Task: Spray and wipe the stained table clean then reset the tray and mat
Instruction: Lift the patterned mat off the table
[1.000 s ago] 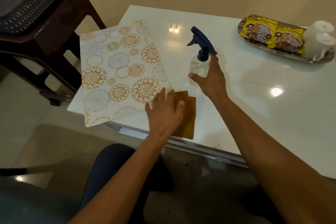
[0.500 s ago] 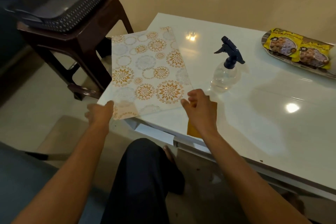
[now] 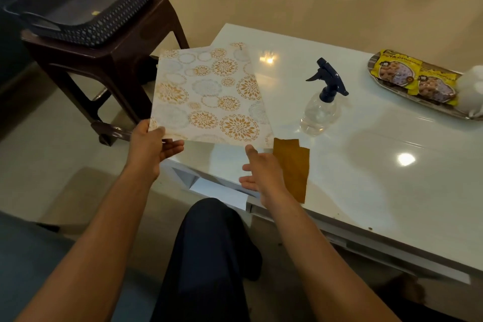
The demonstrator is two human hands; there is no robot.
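1. The left hand [image 3: 151, 146] pinches the near left corner of the thin, stiff rectangular mat with orange and grey flower circles [image 3: 209, 97]; the thumb lies on top and the fingers are under it.
2. The mat is lifted at the near edge and hangs over the left corner of the glossy white table [image 3: 366, 165].
3. The right hand [image 3: 261, 172] is spread wide, palm turned inward, just below the mat's near right corner; it holds nothing.
4. A flat mustard-brown cloth [image 3: 294, 165] lies on the table beside the right hand.
5. The clear plastic spray bottle with dark blue trigger head [image 3: 321, 102] stands upright behind the cloth.
6. The oval metal tray [image 3: 407, 94] with yellow snack packets [image 3: 415, 81] sits at the far right.
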